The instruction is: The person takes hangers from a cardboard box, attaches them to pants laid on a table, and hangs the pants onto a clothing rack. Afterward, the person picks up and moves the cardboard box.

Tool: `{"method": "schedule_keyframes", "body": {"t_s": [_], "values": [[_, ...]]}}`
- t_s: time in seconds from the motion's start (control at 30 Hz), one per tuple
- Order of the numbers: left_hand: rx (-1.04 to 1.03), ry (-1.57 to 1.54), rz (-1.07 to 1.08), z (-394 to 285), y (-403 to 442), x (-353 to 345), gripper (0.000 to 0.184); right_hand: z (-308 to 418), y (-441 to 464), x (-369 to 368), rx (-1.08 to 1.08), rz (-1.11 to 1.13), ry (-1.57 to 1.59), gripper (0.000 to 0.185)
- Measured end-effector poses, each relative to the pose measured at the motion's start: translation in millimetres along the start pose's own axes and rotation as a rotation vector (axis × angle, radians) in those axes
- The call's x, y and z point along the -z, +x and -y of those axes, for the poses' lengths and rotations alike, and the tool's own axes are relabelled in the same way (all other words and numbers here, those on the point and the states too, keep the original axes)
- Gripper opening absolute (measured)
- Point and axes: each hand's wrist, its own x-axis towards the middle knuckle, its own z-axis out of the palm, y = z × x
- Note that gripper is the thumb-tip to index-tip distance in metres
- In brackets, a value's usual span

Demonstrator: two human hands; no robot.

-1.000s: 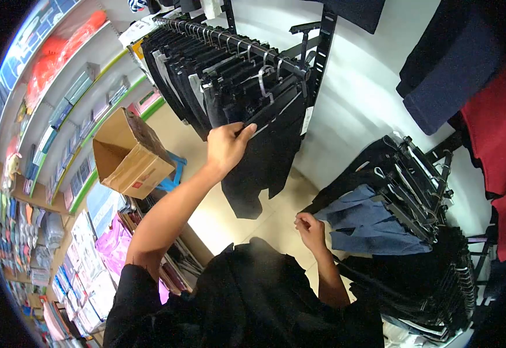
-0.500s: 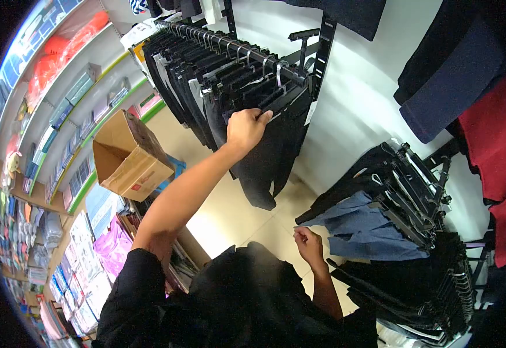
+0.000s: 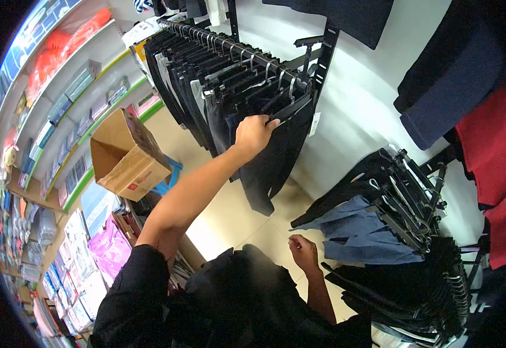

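Note:
My left hand (image 3: 255, 135) reaches out to the front end of the clothes rail (image 3: 230, 42). Its fingers are closed on the waist of a pair of black trousers (image 3: 269, 174), which hang there from a hanger. Behind them, many dark trousers hang in a tight row. Lower and to the right, my right hand (image 3: 304, 253) is held near my body with its fingers curled in and nothing seen in them. Blue denim jeans (image 3: 360, 238) hang just right of that hand, apart from it.
An open cardboard box (image 3: 134, 168) sits on a blue stool (image 3: 170, 176) to the left. Beyond it stand shelves (image 3: 70, 124) of packaged goods. More black trousers (image 3: 398, 290) hang at lower right, and a red garment (image 3: 491, 156) hangs on the right wall.
My left hand has shifted slightly right and down at the waist of the black trousers. My right hand has moved slightly left and down in view, and the view has shifted a little.

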Motion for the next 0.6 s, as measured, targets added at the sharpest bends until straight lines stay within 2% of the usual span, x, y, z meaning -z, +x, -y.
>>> {"method": "schedule_keyframes", "body": {"t_s": [0.27, 0.37, 0.47, 0.6], "values": [[-0.039, 0.033, -0.030, 3, -1, 2, 0.040, -5, -5, 1, -0.038, 0.034, -0.013, 0.018], [-0.134, 0.038, -0.021, 10, -7, -1, 0.037, -10, -2, -2, -0.017, 0.049, -0.028, 0.018], [-0.164, 0.012, 0.028, 11, -17, 5, 0.041, -3, 6, -5, 0.006, 0.053, -0.106, 0.018], [-0.182, -0.090, 0.090, 15, -36, 18, 0.059, 4, 20, -14, 0.040, 0.078, -0.006, 0.017]]}}
